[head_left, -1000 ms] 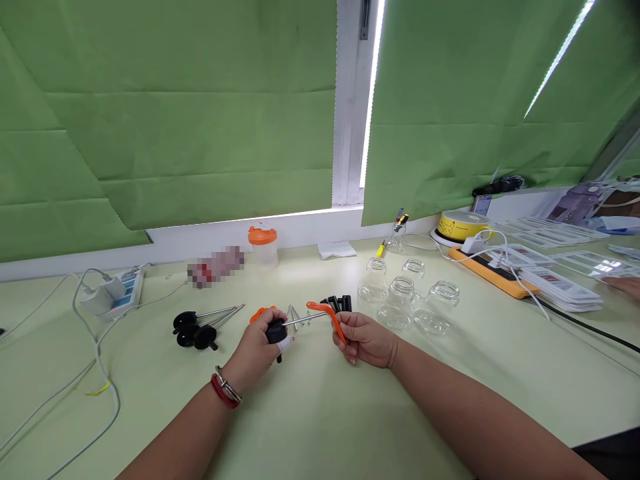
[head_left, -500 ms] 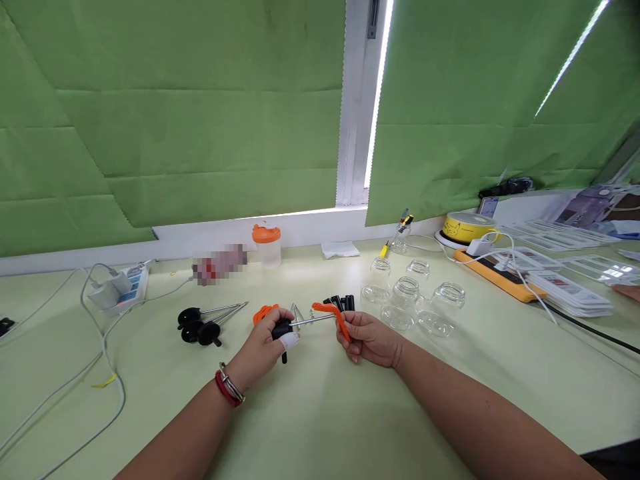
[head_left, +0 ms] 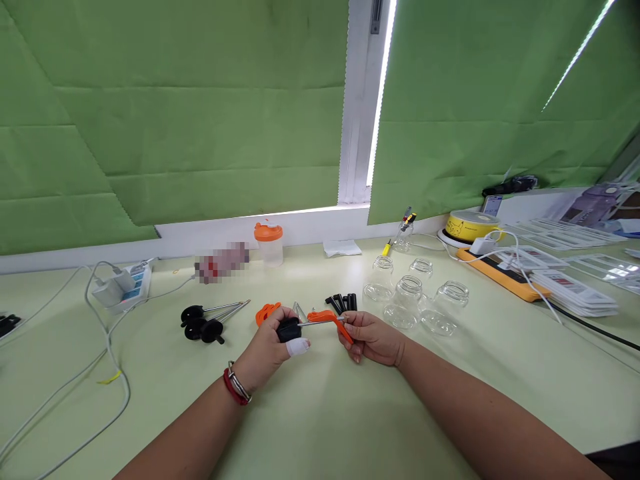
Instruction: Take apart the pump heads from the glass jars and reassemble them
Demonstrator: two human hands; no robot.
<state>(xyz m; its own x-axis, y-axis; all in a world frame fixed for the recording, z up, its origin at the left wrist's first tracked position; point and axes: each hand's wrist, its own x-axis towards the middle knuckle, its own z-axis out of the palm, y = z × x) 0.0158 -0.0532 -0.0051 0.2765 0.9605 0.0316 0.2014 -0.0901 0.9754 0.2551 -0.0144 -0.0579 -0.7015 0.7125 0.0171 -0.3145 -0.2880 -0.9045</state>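
"Two bare hands, then. What do the left fingers do?"

"The left hand (head_left: 270,341) has its fingers closed around a rounded black plastic piece with a thin metal rod (head_left: 315,324). White wrapping (head_left: 299,346) covers the thumb."

"And the right?"

"The right hand (head_left: 373,339) pinches a curved orange plastic piece (head_left: 327,316), fingers nearly shut. The rod crosses it, with its tip by the right fingertips; whether they touch, I can't tell."

"What's just past the fingers?"

"Short black plastic tubes (head_left: 345,303) beyond the right fingertips, slim silver metal pieces (head_left: 299,311) between the hands, and orange plastic parts (head_left: 267,312) just behind the left fingers."

"Farther out?"

"Left of the left fingers, three black round pieces with metal rods (head_left: 203,325) lie together. Right of the right fingers, four clear jars (head_left: 403,303) stand grouped. Well beyond the left fingers there's a clear cup with an orange lid (head_left: 270,247)."
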